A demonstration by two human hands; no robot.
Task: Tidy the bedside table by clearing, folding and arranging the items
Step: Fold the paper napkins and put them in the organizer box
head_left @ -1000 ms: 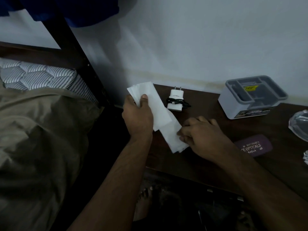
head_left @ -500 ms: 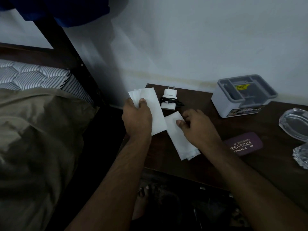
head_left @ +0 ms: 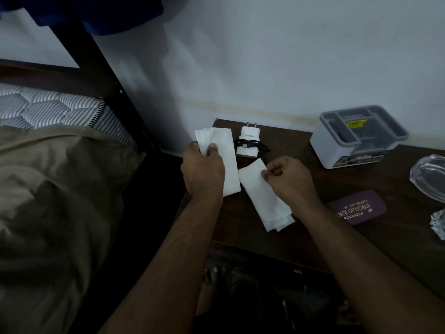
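White tissue, two folded strips, at the counter's [head_left: 301, 239] left end. My left hand [head_left: 202, 174] grips one strip [head_left: 227, 160] under the thumb, near the back-left corner. My right hand [head_left: 289, 182] pinches the other [head_left: 262, 196] at its upper edge. Light, limp, tears easily; best held at the folded edges.

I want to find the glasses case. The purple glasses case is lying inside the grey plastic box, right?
Not quite. The head view shows the purple glasses case lying flat on the dark wooden table, apart from the grey plastic box, nearer the person.
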